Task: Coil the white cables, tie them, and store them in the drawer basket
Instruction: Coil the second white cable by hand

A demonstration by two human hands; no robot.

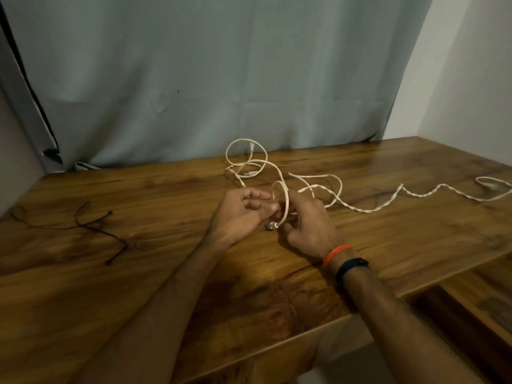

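Wooden table (360,245) bears loose, tangled white cable (368,210).

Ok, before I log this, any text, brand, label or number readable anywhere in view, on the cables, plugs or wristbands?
None can be read.
White cable: no print visible.
Metal plug between the left hand and right hand: too small and blurred to show any marking.
Black wristband and orange band: no legible marks.
Dark ties on the wooden table: plain.

Orange band (336,254), black wristband (351,268)
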